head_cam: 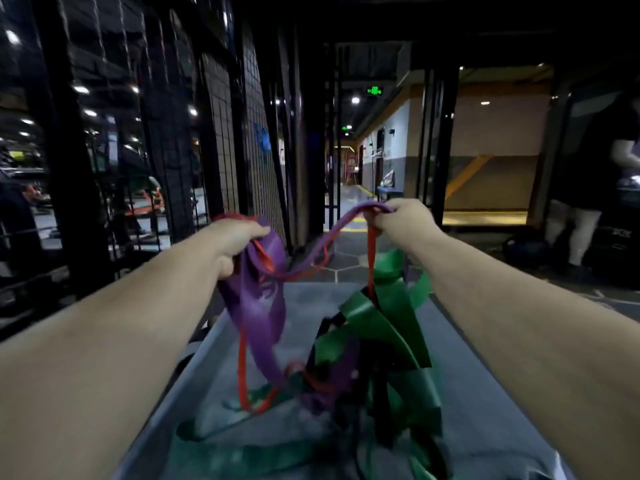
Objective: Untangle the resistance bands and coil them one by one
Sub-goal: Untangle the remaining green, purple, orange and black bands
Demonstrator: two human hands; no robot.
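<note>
A tangle of resistance bands hangs between my raised hands and a grey table (485, 393). My left hand (235, 242) grips a wide purple band (259, 306) together with a thin red band (242, 368). My right hand (401, 216) holds the other end of the purple band and a red strand that drops straight down. Wide green bands (384, 327) and a black band (381, 403) lie heaped on the table, knotted with the purple and red ones. The purple band sags in a loop between both hands.
A black wire-mesh cage wall (221, 133) runs along the left. Another person (595, 188) stands at the far right beside dark bags on the floor. A lit corridor (353, 188) opens straight ahead beyond the table's far edge.
</note>
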